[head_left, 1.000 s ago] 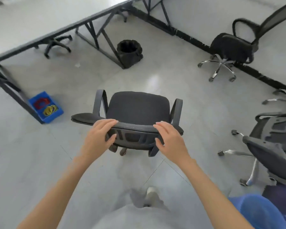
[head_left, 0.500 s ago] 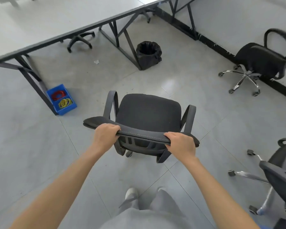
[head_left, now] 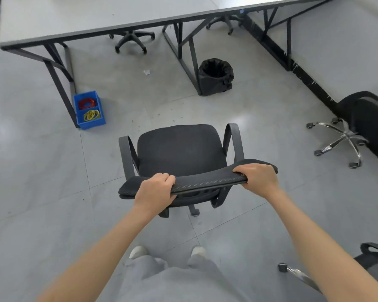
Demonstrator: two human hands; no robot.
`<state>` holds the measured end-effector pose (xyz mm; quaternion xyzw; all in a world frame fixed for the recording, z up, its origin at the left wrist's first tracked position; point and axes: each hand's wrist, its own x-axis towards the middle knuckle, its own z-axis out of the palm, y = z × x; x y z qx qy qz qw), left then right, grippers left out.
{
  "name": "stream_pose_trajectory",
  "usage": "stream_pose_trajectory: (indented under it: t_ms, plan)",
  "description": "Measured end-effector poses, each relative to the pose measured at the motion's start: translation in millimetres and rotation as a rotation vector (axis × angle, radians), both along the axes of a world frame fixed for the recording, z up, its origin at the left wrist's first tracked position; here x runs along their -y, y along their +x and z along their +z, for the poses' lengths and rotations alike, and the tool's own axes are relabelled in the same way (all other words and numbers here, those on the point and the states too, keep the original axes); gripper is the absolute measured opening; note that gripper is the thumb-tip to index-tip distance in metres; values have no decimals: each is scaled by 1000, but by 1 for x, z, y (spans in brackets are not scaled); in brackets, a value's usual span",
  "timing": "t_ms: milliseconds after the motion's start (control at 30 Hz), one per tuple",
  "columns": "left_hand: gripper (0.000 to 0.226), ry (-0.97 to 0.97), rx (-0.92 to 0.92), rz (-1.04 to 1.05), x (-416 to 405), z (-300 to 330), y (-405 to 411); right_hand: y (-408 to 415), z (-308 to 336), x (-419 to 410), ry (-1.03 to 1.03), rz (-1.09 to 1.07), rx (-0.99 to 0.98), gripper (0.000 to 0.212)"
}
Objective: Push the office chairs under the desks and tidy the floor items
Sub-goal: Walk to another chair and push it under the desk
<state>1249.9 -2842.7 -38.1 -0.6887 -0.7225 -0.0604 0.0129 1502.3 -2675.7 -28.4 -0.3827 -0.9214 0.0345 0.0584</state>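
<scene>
Fingers of the left hand (head_left: 154, 190) and right hand (head_left: 256, 177) curl over the black chair (head_left: 179, 149) backrest's top edge; no writing is readable anywhere.

black office chair (head_left: 181, 153) | upright, on floor | facing desk (head_left: 109, 16), well apart

An office: long desks (head_left: 109, 16), swivel chairs (head_left: 181, 153), lined waste bin (head_left: 215, 76).

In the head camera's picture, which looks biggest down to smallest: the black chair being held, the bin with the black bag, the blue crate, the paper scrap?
As they look in this view:
1. black chair, though it is nearest the camera
2. bin with the black bag
3. blue crate, not far behind the bin
4. paper scrap
</scene>
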Motion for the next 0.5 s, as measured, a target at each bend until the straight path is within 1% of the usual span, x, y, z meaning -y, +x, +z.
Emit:
stream_pose_trajectory:
  t_ms: [133, 267, 400, 500]
  plan:
    - [37, -13, -1, 78, -17, 0, 17, 10, -4, -34, 18, 72, -12, 27]
    - [34, -1, -3, 119, -36, 2, 12, 1, -5, -61, 43, 115, -36, 20]
    - [28, 7, -9, 159, -56, 2, -7, -26, -7, -90, 54, 154, -29, 21]
    - [24, 6, 7, 201, -79, 2, -38, -63, -8, -119, 31, 159, -37, 19]
